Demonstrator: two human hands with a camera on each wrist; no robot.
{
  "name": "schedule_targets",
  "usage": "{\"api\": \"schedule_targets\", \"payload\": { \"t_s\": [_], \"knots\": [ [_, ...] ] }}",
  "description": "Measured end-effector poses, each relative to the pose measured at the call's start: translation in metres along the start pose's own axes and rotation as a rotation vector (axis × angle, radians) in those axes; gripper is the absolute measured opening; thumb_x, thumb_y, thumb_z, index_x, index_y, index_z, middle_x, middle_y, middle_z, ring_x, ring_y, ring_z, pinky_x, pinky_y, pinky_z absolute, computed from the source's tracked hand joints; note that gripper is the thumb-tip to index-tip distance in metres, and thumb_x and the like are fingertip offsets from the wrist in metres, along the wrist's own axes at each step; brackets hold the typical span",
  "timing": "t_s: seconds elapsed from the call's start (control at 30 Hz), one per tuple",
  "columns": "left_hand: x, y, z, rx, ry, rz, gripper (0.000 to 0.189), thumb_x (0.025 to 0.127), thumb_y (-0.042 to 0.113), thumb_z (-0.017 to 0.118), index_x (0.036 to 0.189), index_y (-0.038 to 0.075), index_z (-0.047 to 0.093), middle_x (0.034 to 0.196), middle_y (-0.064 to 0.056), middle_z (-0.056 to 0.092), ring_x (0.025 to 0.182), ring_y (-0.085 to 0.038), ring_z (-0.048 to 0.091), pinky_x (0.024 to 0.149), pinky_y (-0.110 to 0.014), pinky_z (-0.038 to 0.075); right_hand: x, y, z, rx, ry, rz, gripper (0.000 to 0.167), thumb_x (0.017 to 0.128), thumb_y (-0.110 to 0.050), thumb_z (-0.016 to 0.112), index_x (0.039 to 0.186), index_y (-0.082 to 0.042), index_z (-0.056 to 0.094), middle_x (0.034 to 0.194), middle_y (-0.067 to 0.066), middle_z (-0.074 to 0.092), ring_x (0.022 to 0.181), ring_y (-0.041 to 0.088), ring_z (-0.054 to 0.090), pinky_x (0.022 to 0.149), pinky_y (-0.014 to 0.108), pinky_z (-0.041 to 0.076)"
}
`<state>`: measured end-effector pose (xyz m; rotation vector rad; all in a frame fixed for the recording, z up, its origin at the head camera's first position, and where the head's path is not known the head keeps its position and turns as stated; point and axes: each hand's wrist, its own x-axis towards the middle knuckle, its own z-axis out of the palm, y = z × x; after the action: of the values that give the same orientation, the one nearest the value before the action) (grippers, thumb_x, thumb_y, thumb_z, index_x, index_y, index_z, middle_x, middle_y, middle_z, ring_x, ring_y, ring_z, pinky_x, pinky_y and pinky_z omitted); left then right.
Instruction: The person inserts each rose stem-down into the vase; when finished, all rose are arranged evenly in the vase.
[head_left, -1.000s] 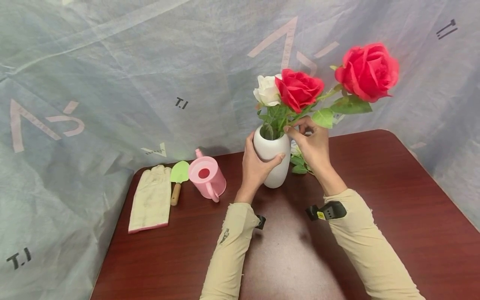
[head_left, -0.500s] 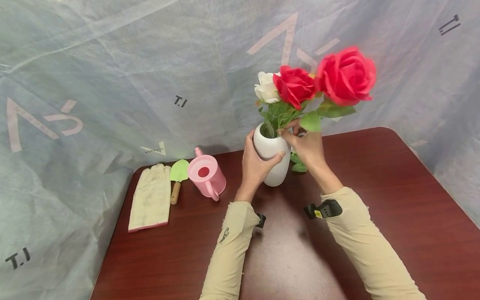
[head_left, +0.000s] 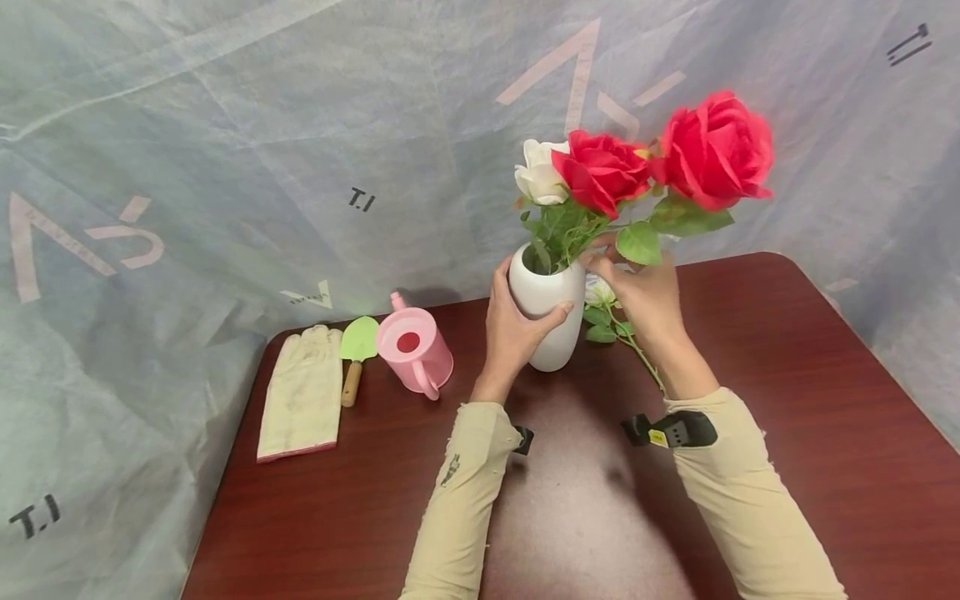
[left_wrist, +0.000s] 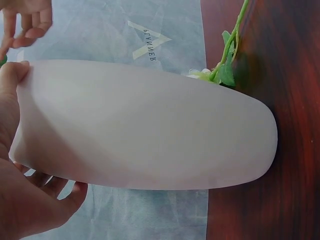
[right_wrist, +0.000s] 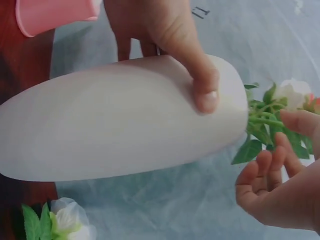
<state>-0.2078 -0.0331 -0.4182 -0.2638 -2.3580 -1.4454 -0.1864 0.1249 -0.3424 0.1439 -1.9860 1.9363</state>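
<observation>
My left hand (head_left: 517, 325) grips the white vase (head_left: 552, 329), which stands upright, its thumb across the near side. The vase holds a white rose (head_left: 542, 172), a red rose (head_left: 602, 172) and a larger red rose (head_left: 716, 152) that leans out to the right. My right hand (head_left: 648, 292) is beside the vase mouth, close to the green stems (right_wrist: 262, 120). In the right wrist view its thumb and forefinger stand slightly apart, the other fingers loosely curled. A leaf (head_left: 637, 242) partly covers these fingertips in the head view.
Another white flower (head_left: 600, 292) lies on the dark red table (head_left: 787, 400) behind the right hand, its stem toward me. On the left are a pink watering can (head_left: 415, 350), a green trowel (head_left: 358, 340) and pale work gloves (head_left: 302, 392). A grey sheet (head_left: 225, 167) hangs behind.
The right hand first moved left with the large red rose, then drew back to the right. The large rose swung left, then slightly right. The left hand keeps its grip on the vase.
</observation>
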Motion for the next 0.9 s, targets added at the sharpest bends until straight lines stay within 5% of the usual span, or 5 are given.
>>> {"api": "schedule_targets", "payload": {
  "t_s": [0.17, 0.33, 0.57, 0.73, 0.9],
  "knots": [
    [0.001, 0.002, 0.0, 0.011, 0.008, -0.002, 0.093, 0.065, 0.04, 0.081, 0.141, 0.018, 0.031, 0.128, 0.002, 0.046, 0.107, -0.012, 0.048, 0.086, -0.034, 0.042, -0.003, -0.021, 0.001, 0.163, 0.093, -0.065, 0.01, 0.077, 0.003, 0.067, 0.087, 0.001, 0.066, 0.079, -0.001, 0.063, 0.083, 0.015, 0.054, 0.081, 0.025, 0.041],
    [0.0, 0.001, 0.0, 0.003, 0.01, -0.007, 0.092, 0.065, 0.04, 0.081, 0.14, 0.02, 0.032, 0.127, 0.002, 0.047, 0.106, -0.012, 0.049, 0.086, -0.034, 0.042, 0.004, -0.011, 0.002, 0.18, 0.132, -0.112, 0.01, 0.077, -0.001, 0.072, 0.083, -0.006, 0.066, 0.08, -0.003, 0.063, 0.093, 0.014, 0.052, 0.093, 0.024, 0.034],
    [0.0, 0.002, 0.001, -0.001, 0.005, 0.004, 0.091, 0.066, 0.039, 0.081, 0.14, 0.019, 0.032, 0.127, 0.003, 0.046, 0.106, -0.012, 0.049, 0.085, -0.034, 0.043, 0.01, 0.003, 0.005, 0.214, 0.155, -0.221, 0.014, 0.077, 0.005, 0.069, 0.087, -0.004, 0.065, 0.08, 0.001, 0.063, 0.082, 0.016, 0.056, 0.081, 0.027, 0.043],
    [-0.001, 0.002, 0.001, 0.0, 0.011, 0.012, 0.09, 0.066, 0.038, 0.081, 0.14, 0.019, 0.032, 0.127, 0.002, 0.047, 0.106, -0.012, 0.049, 0.085, -0.034, 0.043, 0.012, 0.005, 0.01, 0.027, 0.128, -0.316, 0.012, 0.076, 0.008, 0.065, 0.088, 0.004, 0.063, 0.081, 0.002, 0.062, 0.085, 0.011, 0.056, 0.085, 0.026, 0.041],
    [-0.001, 0.002, 0.001, 0.001, 0.011, 0.012, 0.09, 0.066, 0.037, 0.081, 0.14, 0.02, 0.032, 0.127, 0.002, 0.046, 0.105, -0.013, 0.049, 0.084, -0.034, 0.043, 0.013, 0.007, 0.011, -0.145, 0.103, -0.237, 0.013, 0.078, 0.001, 0.067, 0.09, 0.004, 0.064, 0.086, 0.008, 0.062, 0.085, 0.008, 0.054, 0.081, 0.023, 0.039]
  ]
}}
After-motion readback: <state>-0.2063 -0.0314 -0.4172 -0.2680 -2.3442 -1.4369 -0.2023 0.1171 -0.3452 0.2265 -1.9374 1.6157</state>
